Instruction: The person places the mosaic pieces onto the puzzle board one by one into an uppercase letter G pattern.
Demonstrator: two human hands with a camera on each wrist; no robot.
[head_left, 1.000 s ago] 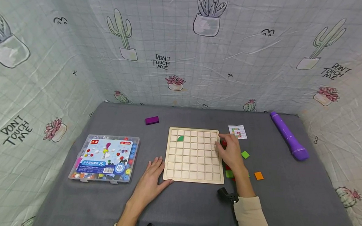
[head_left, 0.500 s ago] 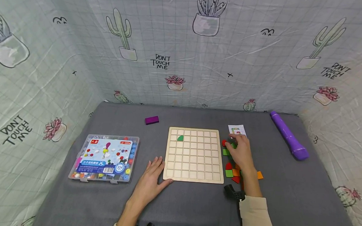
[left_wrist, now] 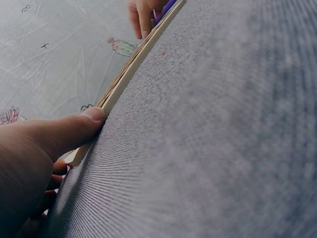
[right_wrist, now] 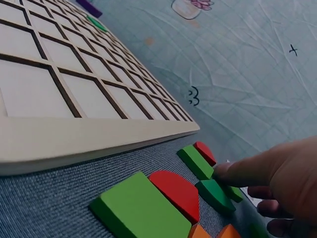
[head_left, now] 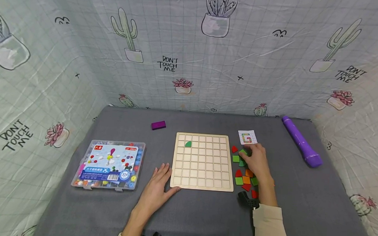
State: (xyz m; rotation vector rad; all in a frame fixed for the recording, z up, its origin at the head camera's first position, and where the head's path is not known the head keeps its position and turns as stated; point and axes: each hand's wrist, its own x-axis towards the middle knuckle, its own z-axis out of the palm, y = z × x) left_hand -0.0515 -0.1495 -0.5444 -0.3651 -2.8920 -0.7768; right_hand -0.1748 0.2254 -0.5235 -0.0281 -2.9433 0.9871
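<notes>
Light is soft; the left wrist view's cloth [left_wrist: 242,148] blurs.

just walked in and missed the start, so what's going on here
A person is working with a gridded board and coloured pieces. Their left hand rests at the board's near left corner, thumb against its edge. Their right hand is among the pieces to the right of the board, fingers at some green ones; whether it grips one isn't clear. One green tile sits on the board. A card with a coloured pattern lies just beyond the right hand.
</notes>
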